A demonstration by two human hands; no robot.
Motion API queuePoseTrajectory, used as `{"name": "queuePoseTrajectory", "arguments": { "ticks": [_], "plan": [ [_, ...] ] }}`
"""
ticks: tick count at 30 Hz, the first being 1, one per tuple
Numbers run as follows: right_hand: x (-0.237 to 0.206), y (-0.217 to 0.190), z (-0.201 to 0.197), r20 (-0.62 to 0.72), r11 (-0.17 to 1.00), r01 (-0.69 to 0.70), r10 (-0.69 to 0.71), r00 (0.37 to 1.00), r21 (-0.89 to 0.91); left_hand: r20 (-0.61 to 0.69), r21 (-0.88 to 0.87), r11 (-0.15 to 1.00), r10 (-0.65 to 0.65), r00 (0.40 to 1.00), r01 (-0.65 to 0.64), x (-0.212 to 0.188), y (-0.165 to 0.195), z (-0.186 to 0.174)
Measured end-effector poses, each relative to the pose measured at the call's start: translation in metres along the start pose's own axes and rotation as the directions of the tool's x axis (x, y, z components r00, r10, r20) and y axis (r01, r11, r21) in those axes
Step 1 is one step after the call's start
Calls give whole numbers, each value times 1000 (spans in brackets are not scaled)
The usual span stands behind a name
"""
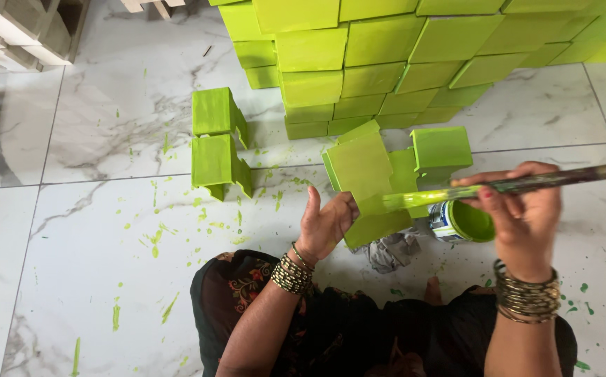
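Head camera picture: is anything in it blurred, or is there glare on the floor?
Head view: the right hand and its paintbrush are smeared by motion; the left hand and green block look fairly sharp; the marble floor is evenly lit, with soft sheen and no harsh glare.

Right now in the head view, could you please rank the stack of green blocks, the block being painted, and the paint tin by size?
1. Stack of green blocks
2. Block being painted, though nearer the camera
3. Paint tin

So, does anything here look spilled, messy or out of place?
Yes. Green paint splatters streak the white marble floor, mostly left of the left hand, which holds a green block. The right hand holds a paintbrush above the open paint can. The stacked green blocks look orderly.
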State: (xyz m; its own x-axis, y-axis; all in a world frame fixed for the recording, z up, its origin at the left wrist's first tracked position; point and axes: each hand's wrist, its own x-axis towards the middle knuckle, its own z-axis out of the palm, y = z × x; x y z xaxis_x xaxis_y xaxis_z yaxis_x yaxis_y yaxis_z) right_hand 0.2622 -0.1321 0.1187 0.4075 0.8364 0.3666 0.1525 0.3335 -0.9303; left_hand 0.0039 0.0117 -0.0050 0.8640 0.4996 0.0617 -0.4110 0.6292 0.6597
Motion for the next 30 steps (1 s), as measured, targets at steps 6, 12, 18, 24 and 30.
{"name": "queuePoseTrajectory", "arguments": {
  "ticks": [6, 12, 18, 24, 30],
  "plan": [
    [-4, -11, -27, -63, 982, -4, 16, 998, 187, 8, -72, 997, 16, 1000, -16, 1, 5, 2],
    [-6, 3, -3, 84, 994, -59, 52, 995, 88, -44, -75, 997, -3, 999, 0, 1, 7, 8],
    [-5, -4, -20, 0, 996, -2, 2, 1000, -85, -59, -113, 993, 16, 998, -22, 0, 4, 0],
    [-10, -6, -42, -79, 989, -2, 14, 997, 146, -1, -46, 995, 87, 996, -87, 0, -2, -9],
    [-6, 1, -29, 97, 966, -62, 39, 995, 249, -94, -12, 998, -67, 993, 66, -1, 5, 2]
  ]
}}
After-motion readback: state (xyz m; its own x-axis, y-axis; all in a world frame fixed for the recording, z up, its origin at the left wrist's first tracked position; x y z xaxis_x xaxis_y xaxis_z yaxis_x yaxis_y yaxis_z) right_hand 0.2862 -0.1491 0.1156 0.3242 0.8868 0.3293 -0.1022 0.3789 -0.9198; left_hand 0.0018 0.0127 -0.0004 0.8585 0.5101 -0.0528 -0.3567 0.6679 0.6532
